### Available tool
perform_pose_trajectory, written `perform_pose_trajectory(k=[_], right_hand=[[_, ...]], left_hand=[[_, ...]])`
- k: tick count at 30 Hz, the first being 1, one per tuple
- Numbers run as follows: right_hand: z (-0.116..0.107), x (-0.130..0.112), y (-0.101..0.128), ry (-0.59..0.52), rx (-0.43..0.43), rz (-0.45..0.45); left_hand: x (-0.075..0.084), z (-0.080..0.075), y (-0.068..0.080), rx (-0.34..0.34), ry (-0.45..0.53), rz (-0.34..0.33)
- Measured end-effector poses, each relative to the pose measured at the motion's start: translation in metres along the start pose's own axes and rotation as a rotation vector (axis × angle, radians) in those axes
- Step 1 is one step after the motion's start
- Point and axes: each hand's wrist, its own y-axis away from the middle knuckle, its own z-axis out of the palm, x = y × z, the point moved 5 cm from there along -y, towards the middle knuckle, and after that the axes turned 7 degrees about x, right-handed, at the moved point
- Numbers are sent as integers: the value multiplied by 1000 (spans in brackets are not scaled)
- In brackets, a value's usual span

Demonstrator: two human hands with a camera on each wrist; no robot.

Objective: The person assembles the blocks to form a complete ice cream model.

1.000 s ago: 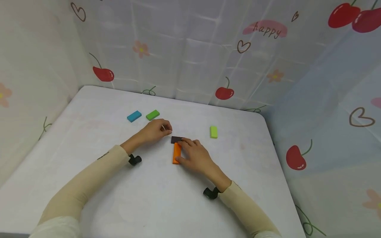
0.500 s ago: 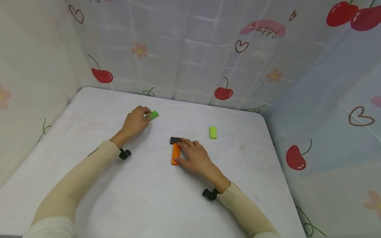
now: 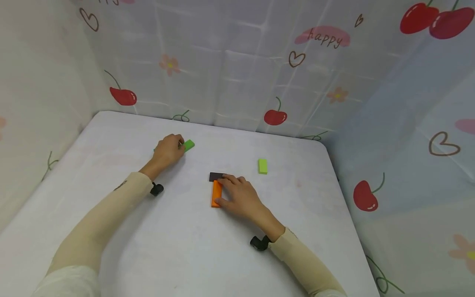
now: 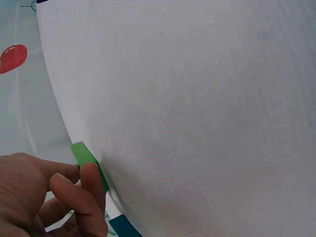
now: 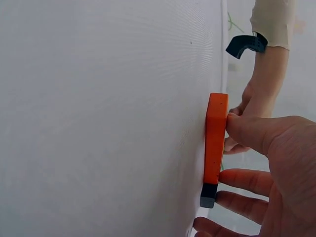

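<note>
My left hand (image 3: 179, 146) is at the far left of the white table (image 3: 185, 251), its curled fingers (image 4: 92, 174) pinching the near end of a green block (image 3: 189, 144) (image 4: 85, 154). A blue block (image 4: 121, 230) lies just under that hand, mostly hidden in the head view. My right hand (image 3: 224, 189) (image 5: 236, 152) rests with relaxed fingers near the table's middle. Its thumb (image 5: 247, 131) presses the side of an orange block (image 3: 216, 193) (image 5: 215, 138) that lies flat. Its fingertips touch a dark block (image 3: 215, 177) (image 5: 208, 194) set across the orange block's far end.
A second green block (image 3: 262, 166) lies alone to the right of the dark block. A cherry-print curtain (image 3: 237, 66) closes in the table on the far, left and right sides. Black camera mounts sit at both wrists.
My left hand went from beside the dark block out to the far left and took the green block's end, covering the blue block. The right hand stayed on the orange block.
</note>
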Motion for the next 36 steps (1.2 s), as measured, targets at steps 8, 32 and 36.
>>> perform_pose_trajectory(k=[8, 32, 36], right_hand=[[1, 0, -2, 9, -3, -7], [1, 1, -2, -6, 2, 2], [1, 2, -2, -16, -1, 7]], left_hand=[[0, -3, -2, -8, -27, -2], [32, 18, -11, -107, 2, 37], [39, 25, -11, -133, 1, 54]])
